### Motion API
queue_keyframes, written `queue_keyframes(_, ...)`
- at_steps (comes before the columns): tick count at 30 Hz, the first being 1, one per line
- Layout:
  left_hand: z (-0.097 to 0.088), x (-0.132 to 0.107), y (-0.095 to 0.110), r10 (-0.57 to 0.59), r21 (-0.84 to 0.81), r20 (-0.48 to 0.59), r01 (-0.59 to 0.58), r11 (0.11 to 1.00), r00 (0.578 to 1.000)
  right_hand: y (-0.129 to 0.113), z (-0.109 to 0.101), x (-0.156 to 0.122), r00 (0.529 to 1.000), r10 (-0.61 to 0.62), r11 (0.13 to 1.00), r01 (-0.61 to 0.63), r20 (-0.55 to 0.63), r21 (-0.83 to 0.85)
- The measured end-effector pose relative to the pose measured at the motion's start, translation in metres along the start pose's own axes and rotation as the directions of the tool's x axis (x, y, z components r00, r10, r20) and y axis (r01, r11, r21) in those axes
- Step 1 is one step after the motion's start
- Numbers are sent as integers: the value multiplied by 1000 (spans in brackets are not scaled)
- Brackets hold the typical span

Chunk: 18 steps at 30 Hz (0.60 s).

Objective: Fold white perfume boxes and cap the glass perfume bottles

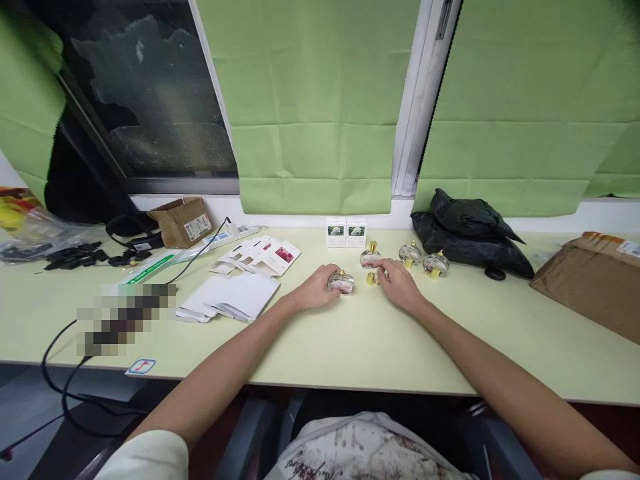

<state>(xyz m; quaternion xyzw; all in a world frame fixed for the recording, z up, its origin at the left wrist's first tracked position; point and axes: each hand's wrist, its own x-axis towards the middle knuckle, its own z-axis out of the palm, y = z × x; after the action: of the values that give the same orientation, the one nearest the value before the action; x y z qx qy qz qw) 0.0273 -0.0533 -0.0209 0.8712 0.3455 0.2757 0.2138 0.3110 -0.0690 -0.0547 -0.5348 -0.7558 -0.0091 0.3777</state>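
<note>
My left hand (316, 288) is closed around a small round glass perfume bottle (341, 283) lying on the pale green table (350, 347). My right hand (399, 283) rests just to its right, fingers pinched at a small gold cap (371, 279). A second bottle with a gold cap (371, 256) stands right behind, and two more bottles (411, 253) (436, 265) stand further right. Two small white boxes with a flower picture (345, 231) stand at the back by the wall.
Flat white cartons and printed cards (245, 280) lie to the left. A black bag (470, 233) sits at the back right, a brown parcel (593, 280) at far right. A brown paper bag (183, 222), black cables and a power strip (227, 237) lie at back left.
</note>
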Motion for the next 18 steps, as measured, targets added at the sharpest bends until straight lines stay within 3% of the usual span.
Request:
queue_keyframes(12, 2, 1, 8, 16, 91, -24, -14, 996, 1000, -1, -1, -1, 999, 33, 999, -33, 10, -4)
queue_keyframes(18, 2, 1, 7, 3, 74, -41, 0, 997, 999, -3, -1, -1, 1000, -24, 1000, 24, -5, 5)
